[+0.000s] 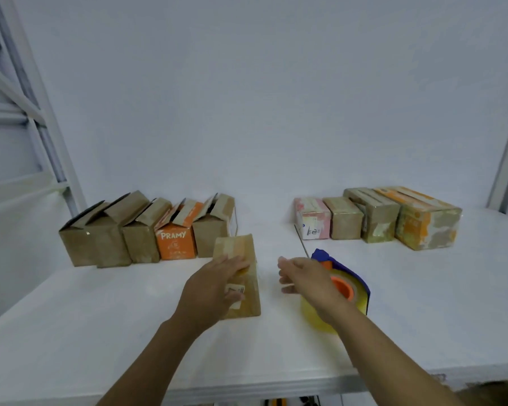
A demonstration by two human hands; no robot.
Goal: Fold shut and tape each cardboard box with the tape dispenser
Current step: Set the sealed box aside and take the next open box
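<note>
A small brown cardboard box [241, 276] stands in the middle of the white table [100, 332], its top flaps folded down with tape across them. My left hand [214, 285] holds it, fingers over the top and thumb against its near side. The tape dispenser [342, 288], blue with an orange hub and a yellowish clear tape roll, lies on the table right of the box. My right hand [308, 279] hovers over the dispenser's left side with fingers relaxed, holding nothing.
Several open-flapped boxes [147, 230], one orange and marked PRAMY [175, 240], line the back left. Several taped boxes [379, 215] stand in a row at the back right. White shelving frames flank the table on both sides.
</note>
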